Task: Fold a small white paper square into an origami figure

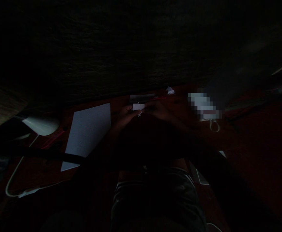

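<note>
The scene is very dark. A small piece of folded white paper (138, 106) lies between my two hands, with pointed bits of it sticking out above and below. My left hand (126, 115) grips its left side, thumb along the lower edge. On the opposite side my right hand (159, 110) has its fingers closed at the paper's right edge. Just beyond the hands lie a flat grey strip (141, 97) and a thin red stick-like thing (160, 97). A large pale sheet (90, 132) rests left of my left hand.
A crumpled white paper scrap (170, 91) lies near the dark wall. To the right are a blurred-out pale object (202, 104) and a looped cord (214, 126). On the left stand a white cone-shaped thing (43, 125) and a white cable (12, 175). My lap shows below.
</note>
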Demonstrator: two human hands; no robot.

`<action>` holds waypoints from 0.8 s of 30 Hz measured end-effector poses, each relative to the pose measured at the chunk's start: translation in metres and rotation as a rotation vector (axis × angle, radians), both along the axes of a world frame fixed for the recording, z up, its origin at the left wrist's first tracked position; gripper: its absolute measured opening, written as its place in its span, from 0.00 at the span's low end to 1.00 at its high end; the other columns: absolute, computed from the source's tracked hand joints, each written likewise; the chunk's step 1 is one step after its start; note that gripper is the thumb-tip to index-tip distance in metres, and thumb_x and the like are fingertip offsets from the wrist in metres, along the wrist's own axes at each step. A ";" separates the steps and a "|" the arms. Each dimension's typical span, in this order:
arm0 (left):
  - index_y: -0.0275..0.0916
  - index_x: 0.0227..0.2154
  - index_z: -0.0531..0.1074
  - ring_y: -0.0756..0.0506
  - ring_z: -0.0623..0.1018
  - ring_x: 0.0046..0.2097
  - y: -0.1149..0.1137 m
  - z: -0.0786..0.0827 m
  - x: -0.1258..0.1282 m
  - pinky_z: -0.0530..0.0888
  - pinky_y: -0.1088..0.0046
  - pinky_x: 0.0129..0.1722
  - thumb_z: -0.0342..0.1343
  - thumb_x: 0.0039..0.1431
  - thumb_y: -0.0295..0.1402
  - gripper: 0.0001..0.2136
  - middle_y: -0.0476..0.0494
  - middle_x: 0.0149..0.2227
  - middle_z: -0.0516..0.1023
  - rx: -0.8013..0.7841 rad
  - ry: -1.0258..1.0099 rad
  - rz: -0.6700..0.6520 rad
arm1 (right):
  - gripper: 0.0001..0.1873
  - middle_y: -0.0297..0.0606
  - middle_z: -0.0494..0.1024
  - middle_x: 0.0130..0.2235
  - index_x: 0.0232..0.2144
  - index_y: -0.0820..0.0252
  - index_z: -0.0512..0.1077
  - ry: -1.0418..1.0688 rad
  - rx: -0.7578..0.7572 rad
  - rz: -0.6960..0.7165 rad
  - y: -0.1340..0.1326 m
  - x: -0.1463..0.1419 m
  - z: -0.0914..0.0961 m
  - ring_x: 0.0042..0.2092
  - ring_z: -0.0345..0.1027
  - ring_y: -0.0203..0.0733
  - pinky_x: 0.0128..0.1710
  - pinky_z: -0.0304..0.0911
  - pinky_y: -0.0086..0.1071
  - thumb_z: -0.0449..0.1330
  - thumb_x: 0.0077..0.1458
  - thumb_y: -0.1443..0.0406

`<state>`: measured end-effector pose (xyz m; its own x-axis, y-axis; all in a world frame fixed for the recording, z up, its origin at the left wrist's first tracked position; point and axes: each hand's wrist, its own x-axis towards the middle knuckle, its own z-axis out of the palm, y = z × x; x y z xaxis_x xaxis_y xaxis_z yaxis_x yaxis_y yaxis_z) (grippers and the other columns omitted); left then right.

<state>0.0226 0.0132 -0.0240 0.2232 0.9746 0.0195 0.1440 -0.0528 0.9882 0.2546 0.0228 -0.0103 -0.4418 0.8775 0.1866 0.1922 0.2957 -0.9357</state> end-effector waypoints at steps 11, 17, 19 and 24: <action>0.43 0.45 0.79 0.41 0.83 0.54 -0.004 0.004 0.001 0.78 0.62 0.60 0.63 0.69 0.30 0.05 0.43 0.49 0.84 0.397 0.216 0.141 | 0.10 0.41 0.86 0.34 0.30 0.58 0.85 -0.383 0.011 -0.249 0.008 0.021 0.012 0.38 0.78 0.47 0.40 0.68 0.38 0.74 0.62 0.60; 0.44 0.50 0.85 0.37 0.82 0.60 -0.017 0.015 0.007 0.78 0.53 0.67 0.59 0.68 0.24 0.15 0.40 0.56 0.85 0.635 0.441 -0.238 | 0.12 0.47 0.89 0.39 0.29 0.56 0.86 -0.556 0.061 -0.280 0.011 0.022 0.005 0.45 0.83 0.55 0.49 0.74 0.44 0.72 0.66 0.61; 0.46 0.53 0.86 0.37 0.82 0.63 -0.018 0.016 0.009 0.77 0.51 0.70 0.59 0.68 0.23 0.17 0.40 0.59 0.85 0.633 0.467 -0.310 | 0.08 0.47 0.89 0.40 0.29 0.54 0.86 -0.529 0.168 -0.303 0.016 0.022 -0.002 0.50 0.83 0.57 0.55 0.75 0.46 0.74 0.62 0.63; 0.46 0.60 0.86 0.36 0.82 0.67 -0.017 0.012 0.006 0.76 0.49 0.73 0.61 0.71 0.26 0.19 0.39 0.65 0.84 0.613 0.535 -0.395 | 0.05 0.49 0.88 0.46 0.32 0.54 0.87 -0.519 0.199 -0.370 0.025 0.025 -0.013 0.57 0.81 0.61 0.67 0.72 0.54 0.79 0.57 0.65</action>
